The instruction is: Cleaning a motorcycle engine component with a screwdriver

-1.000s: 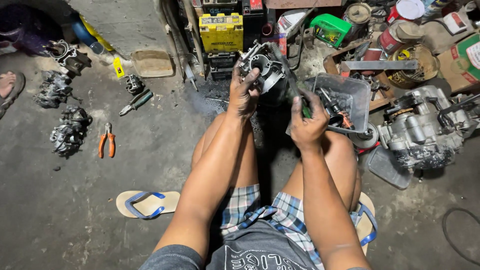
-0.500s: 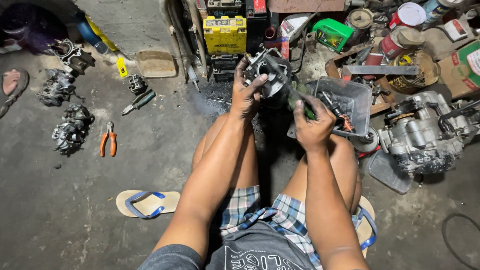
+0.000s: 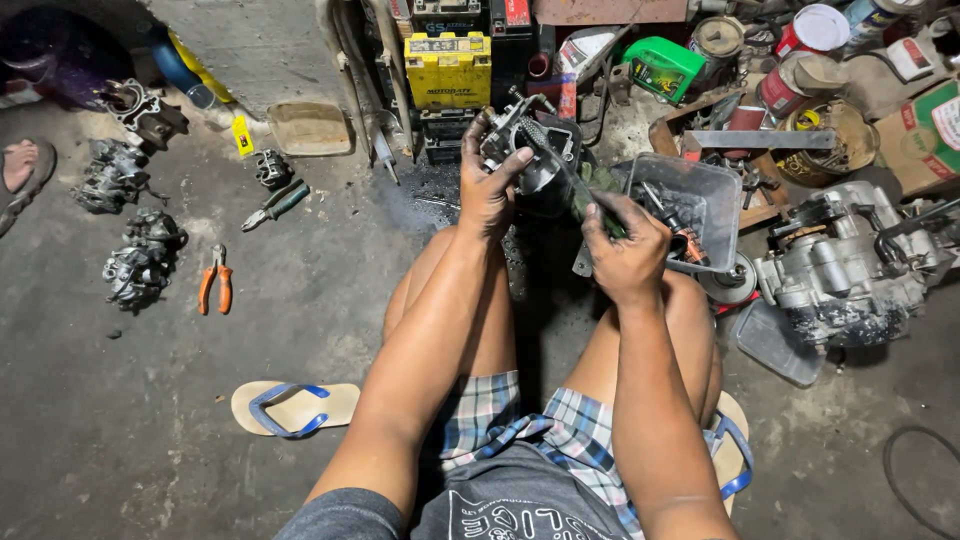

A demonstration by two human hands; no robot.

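Right now, seen from the head camera, the person is sitting on the concrete floor [image 3: 300, 330], and the left hand [image 3: 488, 190] is gripping a grimy metal engine part [image 3: 530, 150], fingers clenched round its near edge, holding it up above the knees. The right hand [image 3: 625, 255] is grasping a green-handled tool [image 3: 590, 195], working its tip into that part. A clear plastic tub [image 3: 715, 190] is sitting just right; orange pliers [image 3: 215, 280] are lying far left.

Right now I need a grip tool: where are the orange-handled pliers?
In the head view, the orange-handled pliers lie on the floor left of the person's knees, beside the grey metal parts.
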